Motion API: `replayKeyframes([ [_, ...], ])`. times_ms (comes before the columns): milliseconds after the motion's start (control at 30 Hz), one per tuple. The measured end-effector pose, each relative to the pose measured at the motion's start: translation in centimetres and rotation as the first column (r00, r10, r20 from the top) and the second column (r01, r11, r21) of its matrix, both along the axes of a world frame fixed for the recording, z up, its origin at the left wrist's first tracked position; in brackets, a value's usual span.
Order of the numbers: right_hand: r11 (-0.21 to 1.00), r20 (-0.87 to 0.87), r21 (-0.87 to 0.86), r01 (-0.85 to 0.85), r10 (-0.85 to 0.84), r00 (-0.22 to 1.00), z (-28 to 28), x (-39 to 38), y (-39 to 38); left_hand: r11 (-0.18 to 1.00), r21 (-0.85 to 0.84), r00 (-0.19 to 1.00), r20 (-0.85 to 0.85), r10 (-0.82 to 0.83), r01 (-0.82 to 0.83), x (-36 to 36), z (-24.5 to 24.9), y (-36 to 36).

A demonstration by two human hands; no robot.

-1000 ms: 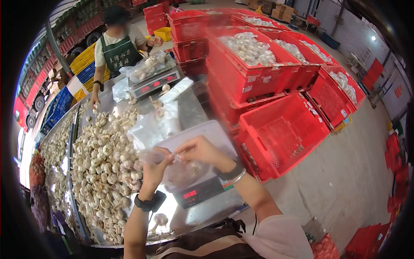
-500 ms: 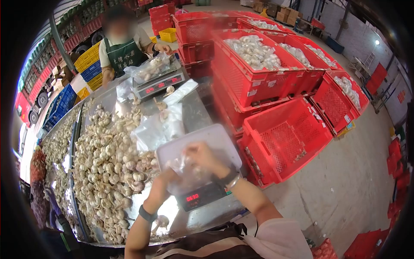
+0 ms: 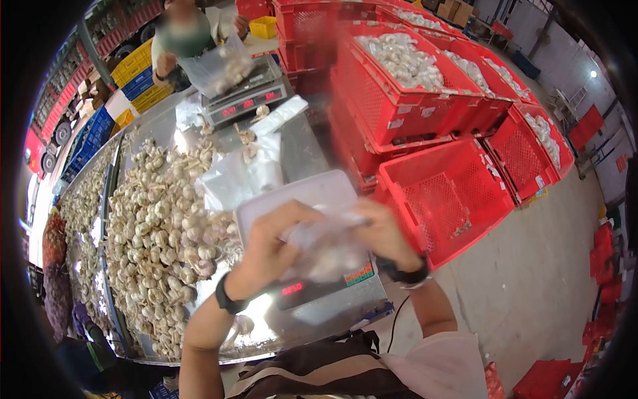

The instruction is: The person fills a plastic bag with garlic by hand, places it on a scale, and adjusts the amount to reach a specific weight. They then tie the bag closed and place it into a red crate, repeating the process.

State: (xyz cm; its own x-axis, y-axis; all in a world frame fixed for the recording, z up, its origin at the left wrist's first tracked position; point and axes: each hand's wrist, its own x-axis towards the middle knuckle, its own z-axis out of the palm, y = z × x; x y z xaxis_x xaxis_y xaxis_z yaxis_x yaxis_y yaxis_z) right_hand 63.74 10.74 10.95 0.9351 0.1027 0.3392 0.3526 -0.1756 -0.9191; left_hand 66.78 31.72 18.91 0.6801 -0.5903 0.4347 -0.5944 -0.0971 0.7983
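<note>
Orange and purple sacks (image 3: 56, 292) stand at the far left, beside the metal tabletop (image 3: 307, 147). Next comes a broad heap of loose garlic (image 3: 159, 229), spread along the tabletop. Behind it, a co-worker (image 3: 186, 41) holds a plastic bag of garlic (image 3: 229, 68) over the far scale (image 3: 247, 105); nearer, flat plastic bags (image 3: 240, 174) lie beside the heap. The person's left hand (image 3: 267, 247) has its grip closed, thumb against fingers, on one side of a clear bag (image 3: 325, 258) with garlic inside. That bag is over the near scale (image 3: 312, 304); whether it touches the pale tray (image 3: 335, 184) cannot be told. The right hand (image 3: 385, 231), blurred, pinches the bag's other side. Just beyond stands an open red crate (image 3: 435, 196), next to stacked red crates (image 3: 405, 116) of bagged garlic.
</note>
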Motion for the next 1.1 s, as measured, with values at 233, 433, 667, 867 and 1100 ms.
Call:
replayKeyframes([
  [233, 0.664, 0.027, -0.321, 0.675, -0.706, 0.707, -0.8, -2.6, -17.7, 0.867, 0.266, 0.881, -0.107, 0.46, -0.421, 11.6, -8.7, 6.9],
  [433, 0.487, 0.222, -0.49, 0.722, -0.732, 0.644, -15.9, 4.0, -32.7, 0.712, 0.481, 0.852, 0.181, 0.491, -0.512, 19.5, -18.7, 11.8],
  [667, 0.835, -0.486, -0.134, 0.533, -0.524, 0.699, -16.4, 10.0, -25.7, 0.295, 0.768, 0.798, 0.428, 0.424, -0.568, 20.9, -22.1, 10.8],
  [867, 0.914, -0.366, -0.151, 0.377, -0.406, 0.837, -9.9, 10.3, -17.8, 0.447, 0.654, 0.776, 0.379, 0.504, -0.61, 22.6, -20.1, 11.3],
  [1100, 0.986, -0.243, -0.149, -0.068, 0.031, 0.969, -3.8, 15.9, -5.3, 0.587, 0.33, 0.66, 0.181, 0.729, -0.739, 23.7, -11.0, 11.3],
])
